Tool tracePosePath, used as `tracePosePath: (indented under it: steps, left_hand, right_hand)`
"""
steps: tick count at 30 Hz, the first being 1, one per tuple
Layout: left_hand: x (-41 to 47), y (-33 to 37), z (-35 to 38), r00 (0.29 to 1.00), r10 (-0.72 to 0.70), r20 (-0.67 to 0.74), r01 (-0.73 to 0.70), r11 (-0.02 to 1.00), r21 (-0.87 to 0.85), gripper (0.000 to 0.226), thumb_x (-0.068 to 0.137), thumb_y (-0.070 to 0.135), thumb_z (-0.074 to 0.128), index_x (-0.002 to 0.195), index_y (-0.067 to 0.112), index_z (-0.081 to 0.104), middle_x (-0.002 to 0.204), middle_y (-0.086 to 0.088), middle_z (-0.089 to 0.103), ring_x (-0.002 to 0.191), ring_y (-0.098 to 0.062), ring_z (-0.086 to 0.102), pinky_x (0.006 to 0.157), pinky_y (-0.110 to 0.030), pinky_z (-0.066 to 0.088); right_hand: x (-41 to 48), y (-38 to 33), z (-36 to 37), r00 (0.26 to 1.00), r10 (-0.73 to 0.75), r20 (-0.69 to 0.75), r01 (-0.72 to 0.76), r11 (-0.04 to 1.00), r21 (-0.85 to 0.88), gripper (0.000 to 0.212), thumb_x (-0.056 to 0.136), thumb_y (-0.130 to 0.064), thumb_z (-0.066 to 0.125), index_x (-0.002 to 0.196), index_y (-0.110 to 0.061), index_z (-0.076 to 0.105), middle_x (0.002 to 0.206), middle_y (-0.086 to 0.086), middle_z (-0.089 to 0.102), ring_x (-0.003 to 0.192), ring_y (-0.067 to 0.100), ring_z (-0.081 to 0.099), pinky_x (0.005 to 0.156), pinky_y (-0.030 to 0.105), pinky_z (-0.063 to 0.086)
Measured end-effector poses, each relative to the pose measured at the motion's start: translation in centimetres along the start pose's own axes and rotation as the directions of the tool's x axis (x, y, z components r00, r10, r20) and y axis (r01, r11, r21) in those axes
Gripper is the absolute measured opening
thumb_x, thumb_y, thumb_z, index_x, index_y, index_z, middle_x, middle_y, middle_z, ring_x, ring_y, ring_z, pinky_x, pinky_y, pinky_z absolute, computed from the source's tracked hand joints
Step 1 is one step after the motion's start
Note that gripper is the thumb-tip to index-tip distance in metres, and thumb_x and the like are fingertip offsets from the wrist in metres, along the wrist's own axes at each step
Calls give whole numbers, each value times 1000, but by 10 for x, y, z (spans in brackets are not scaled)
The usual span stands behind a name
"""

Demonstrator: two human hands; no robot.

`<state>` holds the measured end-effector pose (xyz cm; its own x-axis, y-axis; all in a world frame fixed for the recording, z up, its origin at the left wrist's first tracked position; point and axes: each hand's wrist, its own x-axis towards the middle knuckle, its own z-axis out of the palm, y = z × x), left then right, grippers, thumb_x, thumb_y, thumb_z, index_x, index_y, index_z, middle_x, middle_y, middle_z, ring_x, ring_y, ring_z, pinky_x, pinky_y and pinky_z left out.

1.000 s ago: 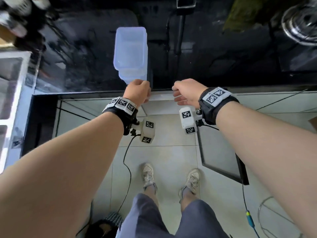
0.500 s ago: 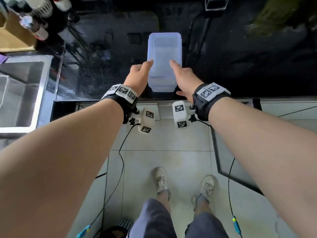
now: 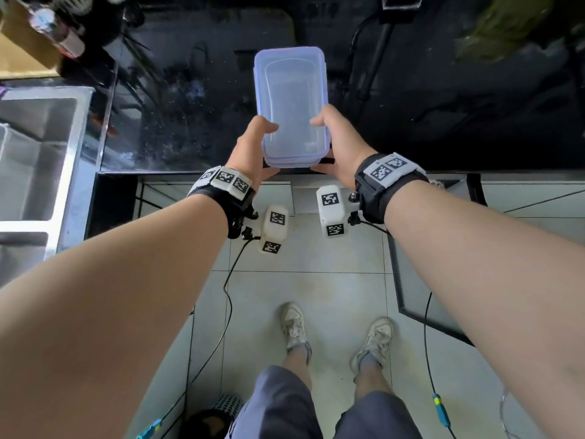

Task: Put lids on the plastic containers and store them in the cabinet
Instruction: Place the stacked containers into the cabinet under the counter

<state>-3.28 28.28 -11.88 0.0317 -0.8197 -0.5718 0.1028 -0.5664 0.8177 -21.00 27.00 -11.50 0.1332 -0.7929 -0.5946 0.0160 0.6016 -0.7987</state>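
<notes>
A clear bluish plastic container [image 3: 291, 99] with its lid on lies lengthwise over the black counter [image 3: 196, 99]. Both hands grip its near end. My left hand [image 3: 253, 150] holds the left side with the thumb on the lid. My right hand [image 3: 340, 144] holds the right side, thumb on top as well. The container's near end sits at the counter's front edge. Below the edge an open cabinet door [image 3: 424, 299] swings out on the right.
A steel sink [image 3: 34, 147] lies at the left. Bottles [image 3: 53, 30] and dark utensils stand at the back left of the counter. A green cloth [image 3: 512, 30] lies at the back right. Cables trail over the tiled floor by my feet.
My hands went from the cabinet edge up to the container and closed on both its sides. The container now sits nearer the counter's front edge.
</notes>
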Motion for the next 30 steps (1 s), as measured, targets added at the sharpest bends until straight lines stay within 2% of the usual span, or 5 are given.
tracePosePath:
  steps: [6,12,22,26,30]
  left_hand:
    - [-51,-34,-37,997,-4,-71,-3,996,-90,74,67,49,63,133,17,64,131,-16,72,114,-34,71,91,-46,61]
    - [-86,-97,-40,990,-64,-125,34,973,-228,58,77,34,54,130,12,62,125,-14,73,115,-34,69,100,-47,58]
    - [-58,-225,18,979,-203,6,184,871,-455,63,62,8,51,125,14,50,129,-14,61,115,-33,60,101,-50,47]
    - [-40,-259,29,958,-286,21,277,902,-330,61,69,18,55,131,15,56,140,-13,64,129,-36,61,114,-57,44]
    - [-6,-264,42,931,-362,-54,353,927,-122,63,66,49,64,124,27,65,139,-6,64,125,-27,63,94,-42,60]
  right_hand:
    - [-26,21,22,985,65,162,-53,995,-80,62,66,-44,69,120,-14,73,106,9,78,109,36,75,99,52,62]
    - [-50,69,30,963,133,235,-99,984,-150,34,67,-29,62,98,-15,65,125,17,68,111,31,65,98,47,60]
    - [-26,176,-36,997,21,80,9,933,-359,37,50,-17,57,87,-16,56,95,8,57,91,23,55,77,29,46]
    - [-10,218,-62,995,80,57,-53,928,-369,22,53,-21,59,74,-21,57,81,2,61,85,23,56,72,31,48]
    - [17,240,-79,968,246,40,-238,959,-153,20,62,-30,60,79,-21,56,112,11,55,105,30,55,78,38,59]
